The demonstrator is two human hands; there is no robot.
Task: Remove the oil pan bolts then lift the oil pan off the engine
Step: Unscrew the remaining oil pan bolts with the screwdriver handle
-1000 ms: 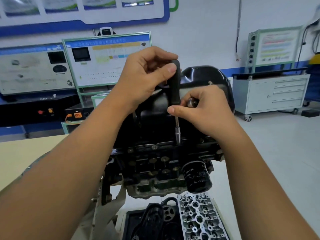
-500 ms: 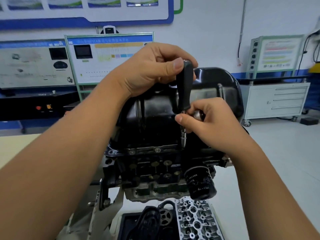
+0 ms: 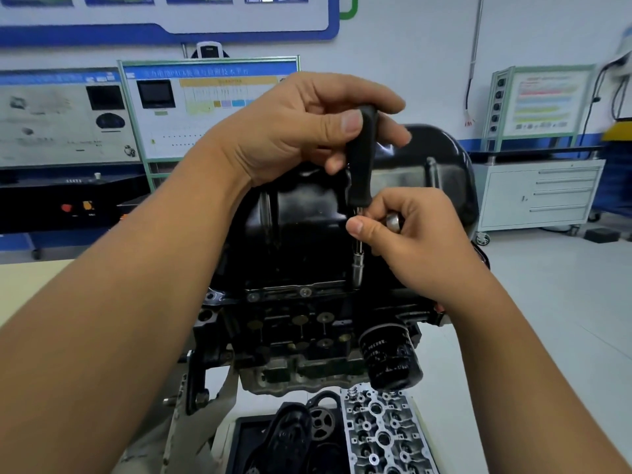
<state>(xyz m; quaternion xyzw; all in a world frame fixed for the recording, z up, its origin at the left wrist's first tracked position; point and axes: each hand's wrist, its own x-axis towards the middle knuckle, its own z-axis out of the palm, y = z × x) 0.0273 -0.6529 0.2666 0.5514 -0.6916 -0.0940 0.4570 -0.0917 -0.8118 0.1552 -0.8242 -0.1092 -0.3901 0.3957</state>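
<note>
Your left hand (image 3: 297, 131) comes in from the left and curls round the top of the black handle of the nut driver (image 3: 359, 165), thumb pressed against its side, holding it upright. Below it the black oil pan (image 3: 307, 220) sits on top of the upturned engine (image 3: 301, 336), its flange along the near edge, where two bolts (image 3: 305, 291) show seated just left of the driver. The driver's metal socket (image 3: 357, 271) stands on the flange at the pan's near right corner; whatever bolt lies under it is hidden. Your right hand (image 3: 420, 241) pinches the thin shaft just under the handle between thumb and forefinger, while its curled fingers also hold a small round silver piece (image 3: 393, 222). Low on the engine's right side hangs the black oil filter (image 3: 390, 357). Beneath it, on the desk (image 3: 441, 405), lies a bare cylinder head (image 3: 379, 436) beside a black tray (image 3: 249, 439) of dark parts.
</note>
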